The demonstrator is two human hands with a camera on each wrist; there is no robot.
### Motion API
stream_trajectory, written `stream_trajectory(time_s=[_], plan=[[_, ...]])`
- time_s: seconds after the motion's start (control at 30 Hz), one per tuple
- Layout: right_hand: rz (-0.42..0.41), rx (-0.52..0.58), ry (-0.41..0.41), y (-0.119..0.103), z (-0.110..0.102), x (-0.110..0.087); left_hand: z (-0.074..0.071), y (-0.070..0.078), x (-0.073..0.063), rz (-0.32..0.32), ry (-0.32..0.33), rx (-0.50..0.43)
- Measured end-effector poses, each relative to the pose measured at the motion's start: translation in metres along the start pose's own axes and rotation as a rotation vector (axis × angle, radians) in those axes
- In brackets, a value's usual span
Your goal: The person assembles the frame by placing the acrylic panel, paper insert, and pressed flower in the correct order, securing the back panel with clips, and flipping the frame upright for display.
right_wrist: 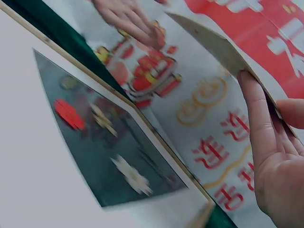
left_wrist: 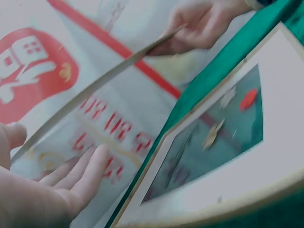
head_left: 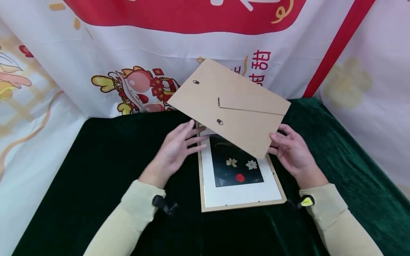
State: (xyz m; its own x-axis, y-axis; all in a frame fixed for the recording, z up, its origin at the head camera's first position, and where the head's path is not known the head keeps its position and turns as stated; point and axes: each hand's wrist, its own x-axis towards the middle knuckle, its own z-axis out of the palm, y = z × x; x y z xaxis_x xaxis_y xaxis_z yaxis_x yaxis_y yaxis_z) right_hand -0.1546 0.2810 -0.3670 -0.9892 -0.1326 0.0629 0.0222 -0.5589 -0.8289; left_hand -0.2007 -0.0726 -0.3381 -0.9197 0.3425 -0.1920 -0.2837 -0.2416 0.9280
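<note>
A tan picture frame backing board [head_left: 230,106] is held up at a tilt, its back with two small metal hangers facing me. My right hand [head_left: 293,151] pinches its right edge between thumb and fingers, as the right wrist view shows at the board [right_wrist: 223,47]. My left hand [head_left: 174,145] is spread near the board's lower left edge, fingers extended; whether it touches the board is unclear. Under the board lies a wooden picture frame [head_left: 243,209] with a white mat and a dark panel [left_wrist: 190,152] bearing dried flowers, one red [head_left: 240,177]. The board covers the frame's far part.
A dark green velvet cloth [head_left: 128,170] covers the table. Behind it hangs a white printed curtain [head_left: 153,46] with red shapes and cartoon figures. More printed fabric [head_left: 29,106] hangs at the left side.
</note>
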Motion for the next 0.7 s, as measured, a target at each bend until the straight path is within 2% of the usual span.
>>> stream_trajectory(time_s=[0.13, 0.23, 0.37, 0.53, 0.6, 0.7], plan=[[0.035, -0.024, -0.012, 0.01, 0.016, -0.003, 0.019, -0.008, 0.004, 0.058, 0.056, -0.08], [0.072, -0.062, -0.032, 0.014, 0.023, -0.003, 0.022, -0.008, 0.004, 0.083, 0.102, -0.129], [0.136, -0.115, -0.088, 0.018, 0.021, -0.001, 0.015, -0.005, 0.004, 0.078, 0.125, -0.149], [0.198, -0.184, -0.179, 0.015, 0.0, 0.001, 0.001, 0.001, 0.002, 0.059, 0.095, -0.119], [0.196, -0.202, -0.15, 0.009, -0.009, 0.003, -0.005, 0.003, 0.002, 0.047, 0.066, -0.096], [0.197, -0.258, -0.042, -0.002, -0.019, 0.004, -0.013, 0.003, 0.004, 0.013, 0.018, -0.066]])
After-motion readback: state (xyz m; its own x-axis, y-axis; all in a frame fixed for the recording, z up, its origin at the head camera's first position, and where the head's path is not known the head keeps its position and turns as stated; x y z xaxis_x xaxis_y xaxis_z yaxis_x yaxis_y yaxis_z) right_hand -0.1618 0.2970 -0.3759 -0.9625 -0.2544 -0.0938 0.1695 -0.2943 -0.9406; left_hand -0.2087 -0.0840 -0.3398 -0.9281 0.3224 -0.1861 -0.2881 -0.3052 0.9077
